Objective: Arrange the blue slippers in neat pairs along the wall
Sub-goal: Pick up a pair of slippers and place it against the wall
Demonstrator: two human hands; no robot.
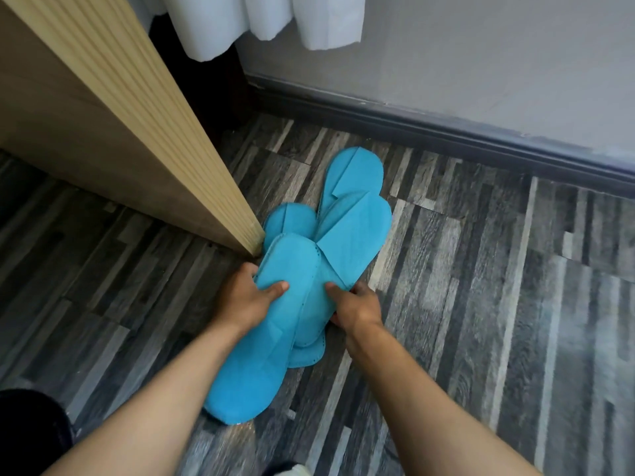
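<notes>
Grey-striped plank floor [481, 304], dark skirting [446, 132] along a pale grey wall [481, 63] at the far side. Ribbed wooden panel [120, 115] slanting down from upper left, corner meeting the floor just beside the slippers. White cloth [261, 18] hanging at the top edge, above a dark gap between panel and wall.

Blue slippers [347, 235] heaped on the floor at the panel's corner, near the wall but apart from the skirting. Overlapping, not paired: one farthest out, toe toward the skirting; one just below it, lapping it; one tucked against the panel corner; more stacked toward the camera, soles up, stitching showing along the edges. Exact count hard to tell from the overlap.

Left hand [244, 297] on the left edge of the near stack, thumb pressed on top of the upper slipper, fingers wrapped under the edge, gripping it. Right hand [357, 304] at the right edge of the same stack, thumb on top, fingers curled below, pinching the slippers there. Long near slipper reaching back between both forearms, heel end toward the camera, seemingly raised off the floor. Dark shape at lower left corner, too blurred to tell.
</notes>
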